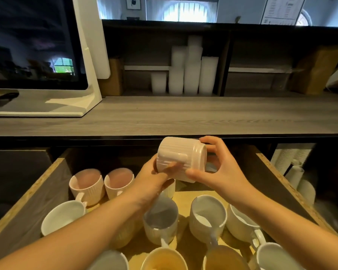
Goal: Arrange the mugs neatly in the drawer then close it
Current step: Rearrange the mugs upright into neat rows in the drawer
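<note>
1. We grip a pink ribbed mug [180,157] on its side, left hand [154,181] and right hand [221,168] both clasping it.
2. Below our hands, the open drawer [265,162] holds more mugs.

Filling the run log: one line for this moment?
both hands grip pink mug, sideways | drawer open | other mugs upright inside

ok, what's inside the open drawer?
The drawer holds upright mugs: two pink, several white, two yellowish. Both arms cover part of it; one mug is held above.
</note>
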Tool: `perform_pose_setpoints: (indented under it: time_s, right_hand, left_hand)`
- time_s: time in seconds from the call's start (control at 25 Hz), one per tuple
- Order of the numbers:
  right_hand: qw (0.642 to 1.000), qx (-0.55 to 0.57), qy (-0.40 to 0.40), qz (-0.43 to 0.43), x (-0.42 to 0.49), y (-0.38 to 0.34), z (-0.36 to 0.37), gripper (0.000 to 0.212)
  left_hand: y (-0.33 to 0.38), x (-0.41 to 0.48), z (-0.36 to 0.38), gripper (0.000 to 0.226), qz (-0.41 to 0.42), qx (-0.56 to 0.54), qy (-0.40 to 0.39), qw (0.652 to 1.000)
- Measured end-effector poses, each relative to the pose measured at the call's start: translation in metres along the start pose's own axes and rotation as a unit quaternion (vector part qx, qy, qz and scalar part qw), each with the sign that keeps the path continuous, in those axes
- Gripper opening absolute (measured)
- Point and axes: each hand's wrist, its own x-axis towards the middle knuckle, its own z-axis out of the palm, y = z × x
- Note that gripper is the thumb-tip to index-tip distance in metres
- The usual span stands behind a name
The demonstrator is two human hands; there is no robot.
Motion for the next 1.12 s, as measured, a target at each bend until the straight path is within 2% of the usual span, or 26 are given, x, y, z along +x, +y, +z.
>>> perform_pose_setpoints:
  time_s: [0.16,0.24,0.32,0.48,0.68,0.76,0.88,0.96,1.12]
  right_hand:
    - [0.989,0.024,-0.140,0.034,0.005,0.007,-0.005,0.077]
    - [0.983,0.030,-0.171,0.054,0.008,0.007,-0.009,0.088]
    - [0.984,0.013,-0.167,0.064,0.009,0.007,-0.010,0.093]
    - [0.983,-0.053,-0.161,0.074,0.011,0.003,-0.012,0.072]
    - [0.978,-0.096,-0.145,0.119,0.019,-0.002,-0.018,0.089]
    - [0.974,-0.138,-0.146,0.106,0.018,-0.003,-0.019,0.077]
    - [0.968,-0.167,-0.161,0.095,0.015,-0.002,-0.023,0.048]
    - [0.964,-0.192,-0.156,0.093,0.016,0.002,-0.026,0.048]
    - [0.964,-0.238,-0.084,0.088,0.024,0.015,-0.029,0.058]
  left_hand:
    - [0.000,0.006,-0.013,0.065,0.028,0.075,0.075,0.994]
    - [0.002,0.005,-0.014,0.075,0.028,0.099,0.095,0.990]
    - [0.006,0.001,-0.010,0.082,0.044,0.134,0.079,0.987]
    - [0.007,0.002,-0.006,0.093,0.058,0.201,0.048,0.977]
    - [0.010,0.012,-0.001,0.107,0.081,0.310,-0.006,0.947]
    - [0.012,0.017,0.003,0.110,0.090,0.344,-0.035,0.934]
    - [0.010,0.023,0.008,0.112,0.110,0.383,-0.075,0.914]
    - [0.004,0.026,0.010,0.110,0.118,0.402,-0.096,0.903]
    - [-0.008,0.036,0.010,0.099,0.121,0.407,-0.099,0.900]
